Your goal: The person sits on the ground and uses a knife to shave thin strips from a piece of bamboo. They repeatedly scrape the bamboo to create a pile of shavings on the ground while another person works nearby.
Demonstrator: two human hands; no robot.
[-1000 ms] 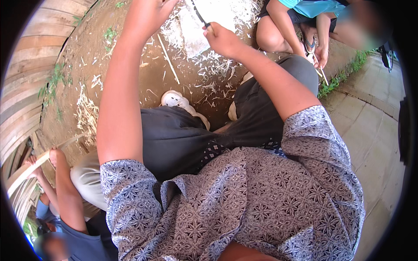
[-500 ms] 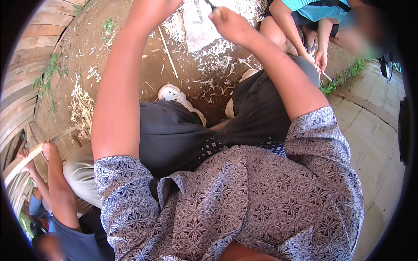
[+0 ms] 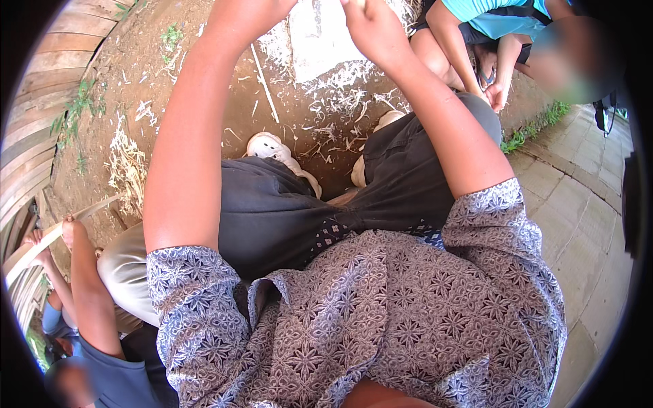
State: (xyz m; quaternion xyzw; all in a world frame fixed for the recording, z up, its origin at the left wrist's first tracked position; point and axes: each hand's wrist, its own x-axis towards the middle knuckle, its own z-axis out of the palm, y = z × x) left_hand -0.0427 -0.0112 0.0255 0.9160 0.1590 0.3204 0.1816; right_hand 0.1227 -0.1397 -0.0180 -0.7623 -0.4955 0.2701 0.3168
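- Nearest the camera is the person's patterned blue-grey shirt, with dark trousers over bent knees beyond it.
- Below the knees, two pale shoes stand on brown earth strewn with pale shavings.
- A thin pale stick lies on the earth among the shavings, between the two forearms.
- The left hand is raised at the top edge and mostly cut off, so I cannot tell how its fingers stand.
- The right hand is beside it, fingers curled together toward the top edge; what they pinch is out of view.
- A flat pale slab lies on the ground just beneath both hands.
- At the left, another person's hand grips a long pale strip.
- At the top right, a person in a turquoise shirt crouches, hands lowered together.
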